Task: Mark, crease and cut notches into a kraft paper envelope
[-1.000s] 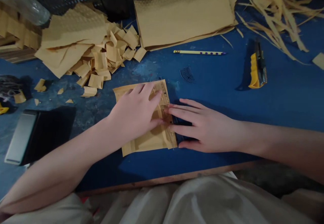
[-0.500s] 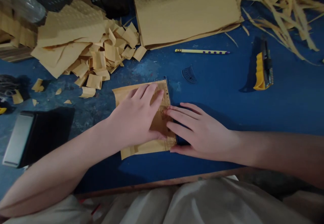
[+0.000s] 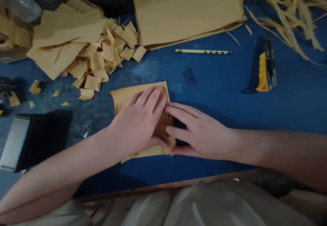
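A piece of brown paper (image 3: 119, 100) lies on the blue table in front of me. Along its right side rests a clear ruler (image 3: 166, 91), its near end poking slightly past the paper. My left hand (image 3: 139, 117) is spread over the paper, its fingertips and thumb at the ruler and hiding part of it. From the right, my right hand (image 3: 196, 129) lies with fingers stretched apart, the tips touching the ruler's right edge. Neither hand is closed round anything.
Beyond the hands lie a pencil (image 3: 204, 51), a small protractor piece (image 3: 190, 75) and a yellow-handled utility knife (image 3: 265, 69). Brown paper sheets (image 3: 189, 15), cut paper pieces (image 3: 109, 50) and paper strips (image 3: 288, 13) fill the back. A dark box-shaped object (image 3: 38, 137) stands left.
The ruler has slid a little left and toward me, so its far end no longer sticks out past the paper. Both hands have shifted slightly with it.
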{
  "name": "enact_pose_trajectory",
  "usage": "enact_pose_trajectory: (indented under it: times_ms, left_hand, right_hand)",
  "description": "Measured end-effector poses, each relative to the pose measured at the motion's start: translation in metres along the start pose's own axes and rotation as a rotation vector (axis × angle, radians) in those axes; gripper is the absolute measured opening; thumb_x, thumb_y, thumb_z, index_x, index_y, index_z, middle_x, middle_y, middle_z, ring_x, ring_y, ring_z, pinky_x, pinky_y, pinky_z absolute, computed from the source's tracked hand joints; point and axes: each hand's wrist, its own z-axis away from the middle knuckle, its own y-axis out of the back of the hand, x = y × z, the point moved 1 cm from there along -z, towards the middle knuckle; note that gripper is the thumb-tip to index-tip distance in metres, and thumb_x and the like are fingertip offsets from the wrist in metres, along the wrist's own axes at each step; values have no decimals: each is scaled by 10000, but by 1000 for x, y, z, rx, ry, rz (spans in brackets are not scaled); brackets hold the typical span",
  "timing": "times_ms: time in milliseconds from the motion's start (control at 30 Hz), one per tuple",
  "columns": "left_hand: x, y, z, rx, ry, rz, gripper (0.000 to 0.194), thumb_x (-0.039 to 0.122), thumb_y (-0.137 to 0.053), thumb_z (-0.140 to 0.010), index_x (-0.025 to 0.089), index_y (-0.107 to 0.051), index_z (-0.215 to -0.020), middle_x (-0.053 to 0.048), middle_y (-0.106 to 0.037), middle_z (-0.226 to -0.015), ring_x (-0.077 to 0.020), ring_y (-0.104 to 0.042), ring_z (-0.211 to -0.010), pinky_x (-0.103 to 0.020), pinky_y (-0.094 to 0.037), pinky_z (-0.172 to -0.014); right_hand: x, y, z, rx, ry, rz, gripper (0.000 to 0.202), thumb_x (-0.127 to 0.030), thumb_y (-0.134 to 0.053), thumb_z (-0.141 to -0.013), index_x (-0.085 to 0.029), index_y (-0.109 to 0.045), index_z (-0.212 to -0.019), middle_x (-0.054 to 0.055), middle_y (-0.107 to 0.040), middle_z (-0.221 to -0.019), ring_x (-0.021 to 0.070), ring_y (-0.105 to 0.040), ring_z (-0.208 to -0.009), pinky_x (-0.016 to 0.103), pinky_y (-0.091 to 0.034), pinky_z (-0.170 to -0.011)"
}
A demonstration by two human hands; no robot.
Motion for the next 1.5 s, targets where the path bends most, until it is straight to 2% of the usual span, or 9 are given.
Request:
enact_pose_trajectory:
  times_ms: [167, 733, 833, 933, 1000, 1100, 1200, 1333, 1500]
  left_hand:
    - [2, 0, -1, -57, 11, 34, 1234, 792, -792, -772, -21, -392, -1610, -357, -318, -1711, -481, -336, -1609, -596, -374, -1276]
    - [0, -3, -1, -118, -6, 103, 1215, 762, -715, -847, -46, -289, -1649, -354, -245, -1735, -481, -197, -1656, -625, -266, -1318]
    - [0, -4, 0, -108, 1, 99, 1230, 773, -707, -846, -64, -287, -1642, -375, -225, -1730, -492, -200, -1652, -624, -261, -1320]
    - [-1, -4, 0, -106, 9, 97, 1244, 778, -709, -844, -65, -273, -1648, -375, -208, -1734, -495, -203, -1650, -620, -262, -1322]
    - [-1, -4, 0, -115, 14, 99, 1247, 783, -709, -842, -52, -269, -1656, -362, -211, -1740, -489, -209, -1651, -616, -271, -1322]
    - [0, -2, -1, -155, 29, 87, 1268, 795, -701, -844, -55, -242, -1666, -357, -173, -1748, -491, -194, -1653, -621, -268, -1325]
    - [1, -1, -2, -195, 36, 70, 1297, 796, -706, -844, -68, -205, -1671, -365, -132, -1748, -501, -169, -1654, -627, -260, -1327]
    - [1, -1, -1, -180, 35, 72, 1302, 800, -703, -845, -74, -201, -1669, -384, -146, -1737, -515, -175, -1647, -637, -267, -1319]
    - [1, 0, 0, -162, 30, 68, 1277, 799, -692, -856, -70, -222, -1666, -381, -156, -1735, -503, -185, -1649, -628, -276, -1315]
  right_hand:
    - [5, 1, 1, 0, -18, -5, 553, -534, -814, -901, -86, -703, -1206, 349, -573, -1500, 478, -567, -1436, 670, -545, -1114]
    - [8, 2, -1, -3, -9, 15, 510, -531, -670, -1001, -93, -701, -1260, 329, -580, -1507, 455, -578, -1428, 646, -545, -1109]
    - [27, 11, -4, 34, -56, 60, 460, -437, -569, -1060, -102, -664, -1360, 294, -557, -1552, 434, -550, -1459, 651, -520, -1141]
    - [62, 22, -5, 91, -217, 112, 456, -292, -577, -1038, -169, -616, -1475, 218, -521, -1622, 427, -472, -1530, 679, -422, -1231]
    - [86, 27, -4, 126, -315, 127, 515, -279, -593, -1020, -190, -579, -1528, 187, -502, -1644, 449, -443, -1543, 707, -393, -1244]
    - [109, 29, -1, 140, -376, 139, 488, -343, -607, -1018, -166, -618, -1472, 208, -565, -1566, 449, -533, -1460, 695, -453, -1199]
    - [115, 32, 0, 161, -395, 131, 413, -373, -664, -971, -162, -682, -1326, 201, -629, -1441, 426, -602, -1363, 658, -501, -1157]
    - [109, 39, -3, 215, -466, 70, 366, -395, -809, -839, -221, -684, -1135, 133, -692, -1219, 363, -687, -1150, 578, -582, -1024]
    - [84, 36, -12, 279, -498, -328, 314, -336, -723, -879, -227, -637, -1161, 36, -769, -941, 240, -742, -841, 422, -611, -837]
